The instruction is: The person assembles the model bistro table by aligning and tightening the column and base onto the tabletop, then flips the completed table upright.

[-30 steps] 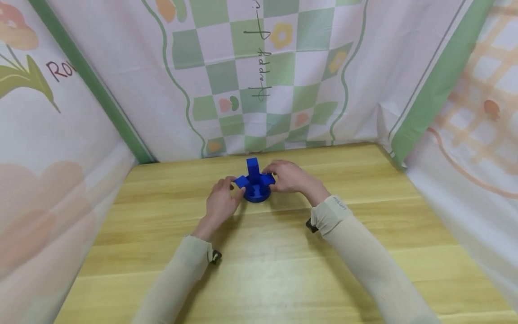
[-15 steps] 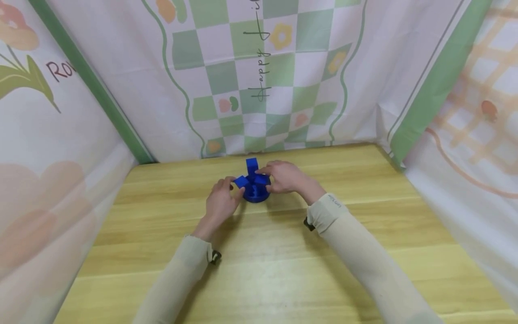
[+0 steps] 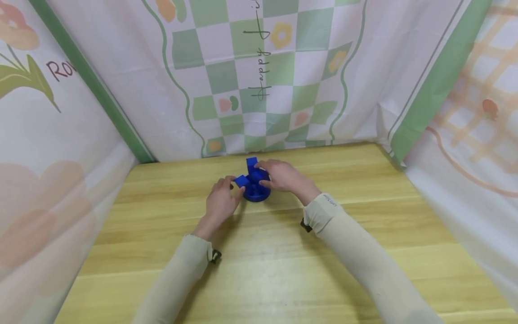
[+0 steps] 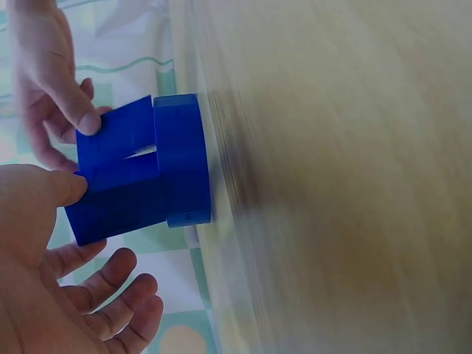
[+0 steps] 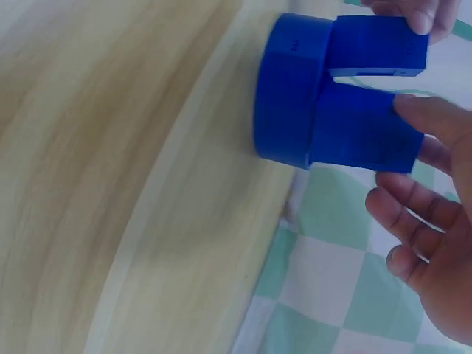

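Observation:
A blue plastic three-jaw chuck (image 3: 257, 196), with a round base and upright blocks, stands near the table's far edge. My left hand (image 3: 220, 202) pinches the left block (image 3: 241, 181) between thumb and index finger; its other fingers spread loosely below in the left wrist view. With thumb and finger, my right hand (image 3: 283, 174) pinches the right block (image 5: 369, 125), mostly covered by that hand in the head view. The back block (image 3: 252, 162) rises behind, close to my right fingertips. In the right wrist view the two gripped blocks stand side by side on the base, a narrow slot between them.
The wooden table (image 3: 259, 270) spreads out in front of the chuck. A printed cloth (image 3: 279, 67) hangs right behind the table's far edge, and more cloth hangs at both sides. Each wrist wears a small dark device.
My right hand has shifted left, its fingers now closer to the back block, and the right block has moved inward with it. My left hand and the base have hardly moved.

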Action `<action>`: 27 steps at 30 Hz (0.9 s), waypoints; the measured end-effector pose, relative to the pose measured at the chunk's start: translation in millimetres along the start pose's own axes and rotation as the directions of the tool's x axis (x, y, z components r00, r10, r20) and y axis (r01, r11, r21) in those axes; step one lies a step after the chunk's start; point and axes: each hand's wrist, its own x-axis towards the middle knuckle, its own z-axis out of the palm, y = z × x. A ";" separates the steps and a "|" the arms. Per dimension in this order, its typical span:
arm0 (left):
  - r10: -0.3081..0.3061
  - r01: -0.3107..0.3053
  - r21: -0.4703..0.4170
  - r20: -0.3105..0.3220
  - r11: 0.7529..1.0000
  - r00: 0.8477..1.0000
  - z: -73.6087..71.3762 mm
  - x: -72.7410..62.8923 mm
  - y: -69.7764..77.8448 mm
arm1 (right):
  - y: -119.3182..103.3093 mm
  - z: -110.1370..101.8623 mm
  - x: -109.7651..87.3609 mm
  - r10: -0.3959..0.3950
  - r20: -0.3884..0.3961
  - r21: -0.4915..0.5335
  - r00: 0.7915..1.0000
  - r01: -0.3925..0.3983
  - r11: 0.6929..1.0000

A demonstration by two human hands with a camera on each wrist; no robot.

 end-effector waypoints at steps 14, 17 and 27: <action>-0.009 0.009 0.014 0.004 1.000 1.000 -0.9 -0.1 1.8 | 3.9 -2.2 -0.2 0.193 0.009 0.002 0.981 -0.193 0.981; -0.012 0.012 0.014 0.003 1.000 1.000 -1.1 -0.2 2.0 | 4.9 -2.6 0.0 0.201 0.001 0.046 0.980 -0.200 0.979; -0.017 0.016 0.022 0.004 1.000 1.000 -0.7 -0.9 2.3 | 10.2 -3.5 -9.0 0.115 0.009 0.041 0.993 -0.116 0.992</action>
